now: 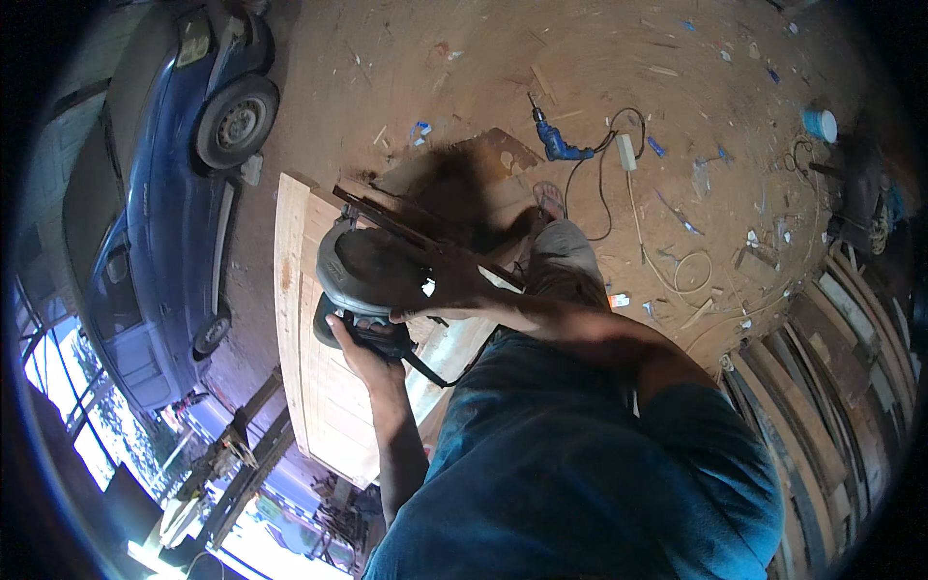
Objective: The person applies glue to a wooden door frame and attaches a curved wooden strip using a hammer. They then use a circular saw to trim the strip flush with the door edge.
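A dark circular saw (pixel 372 266) with a large rounded guard rests tilted on a pale wooden panel (pixel 324 411), in front of my body and a little to the left. My left hand (pixel 367 353) is wrapped around the saw's black handle, thumb up along its side. From the right, my right hand (pixel 454 290) reaches across and holds the saw's body near the guard, thumb pointing toward the handle. Shadow hides most of the right fingers. The saw's long flat base edge sticks out beyond the guard, and a black cord hangs from its handle end.
A blue drill (pixel 561 145) with its cord lies on the dirt floor beyond my foot, near a white power strip (pixel 626 152). A blue vehicle (pixel 159 203) stands at left. Stacked planks (pixel 812 406) line the right. Offcuts, litter and a light-blue bucket (pixel 820 126) are scattered about.
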Tool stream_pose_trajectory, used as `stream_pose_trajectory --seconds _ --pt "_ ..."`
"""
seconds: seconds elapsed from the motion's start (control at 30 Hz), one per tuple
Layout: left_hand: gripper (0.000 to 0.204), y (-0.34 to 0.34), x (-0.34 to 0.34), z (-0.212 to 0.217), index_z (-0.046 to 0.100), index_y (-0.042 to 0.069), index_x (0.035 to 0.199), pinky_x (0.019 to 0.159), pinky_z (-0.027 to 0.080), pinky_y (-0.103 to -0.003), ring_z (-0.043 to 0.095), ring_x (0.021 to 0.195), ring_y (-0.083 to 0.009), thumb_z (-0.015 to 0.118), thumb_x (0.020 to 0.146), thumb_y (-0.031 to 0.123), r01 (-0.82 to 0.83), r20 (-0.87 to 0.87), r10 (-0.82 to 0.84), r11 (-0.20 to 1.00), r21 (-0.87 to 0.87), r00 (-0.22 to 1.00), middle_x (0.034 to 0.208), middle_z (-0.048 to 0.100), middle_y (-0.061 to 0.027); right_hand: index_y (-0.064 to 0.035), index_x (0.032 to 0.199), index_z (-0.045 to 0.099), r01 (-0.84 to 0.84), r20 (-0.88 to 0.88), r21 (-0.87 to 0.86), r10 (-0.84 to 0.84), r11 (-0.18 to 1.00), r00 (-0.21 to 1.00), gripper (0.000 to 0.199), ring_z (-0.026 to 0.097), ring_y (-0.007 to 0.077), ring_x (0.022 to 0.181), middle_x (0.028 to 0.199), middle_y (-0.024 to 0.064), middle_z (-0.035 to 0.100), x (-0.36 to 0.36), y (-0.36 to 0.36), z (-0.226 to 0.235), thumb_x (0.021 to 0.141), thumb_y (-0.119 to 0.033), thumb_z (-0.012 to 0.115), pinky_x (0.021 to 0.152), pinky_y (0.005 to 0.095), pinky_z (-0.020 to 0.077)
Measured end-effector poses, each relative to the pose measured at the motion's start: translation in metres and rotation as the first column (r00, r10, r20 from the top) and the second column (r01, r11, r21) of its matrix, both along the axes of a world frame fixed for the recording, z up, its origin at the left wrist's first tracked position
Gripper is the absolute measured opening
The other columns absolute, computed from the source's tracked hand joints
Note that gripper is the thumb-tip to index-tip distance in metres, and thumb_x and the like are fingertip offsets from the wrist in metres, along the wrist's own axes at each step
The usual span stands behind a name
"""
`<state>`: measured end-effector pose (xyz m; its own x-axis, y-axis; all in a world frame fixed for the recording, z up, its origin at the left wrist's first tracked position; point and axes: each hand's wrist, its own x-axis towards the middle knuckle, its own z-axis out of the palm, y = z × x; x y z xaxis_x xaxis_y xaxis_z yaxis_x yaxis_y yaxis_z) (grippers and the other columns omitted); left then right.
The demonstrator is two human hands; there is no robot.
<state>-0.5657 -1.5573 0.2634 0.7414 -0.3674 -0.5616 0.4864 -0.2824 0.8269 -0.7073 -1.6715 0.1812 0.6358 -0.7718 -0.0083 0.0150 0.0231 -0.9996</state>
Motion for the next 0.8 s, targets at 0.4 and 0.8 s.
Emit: stream_pose_trajectory --seconds 0.4,0.8 --pt "0.022 0.009 0.008 -0.029 0.045 0.014 0.074 0.054 0.04 -0.026 0.044 0.057 -0.0113 0.049 0.094 0.021 -0.117 -0.015 0.119 0.988 0.101 0.993 0.064 0.045 0.0024 -0.0034 0.145 0.045 -0.065 0.102 0.289 0.036 0.955 0.994 0.113 0.049 0.0386 0.124 0.13 0.0232 0.052 -0.01 0.005 -0.026 0.059 -0.064 0.088 0.102 0.0491 0.0408" --pt "0.025 0.009 0.002 -0.035 0.043 0.015 0.071 0.057 0.04 -0.029 0.044 0.058 -0.0133 0.047 0.094 0.022 -0.189 -0.114 0.195 0.98 0.062 0.974 0.063 0.043 0.0015 0.0099 0.144 0.033 -0.044 -0.105 0.211 0.068 0.976 0.992 0.129 0.04 0.051 0.132 0.137 0.0339 0.04 -0.009 0.018 -0.034 0.056 -0.067 0.087 0.108 0.0557 0.0369"
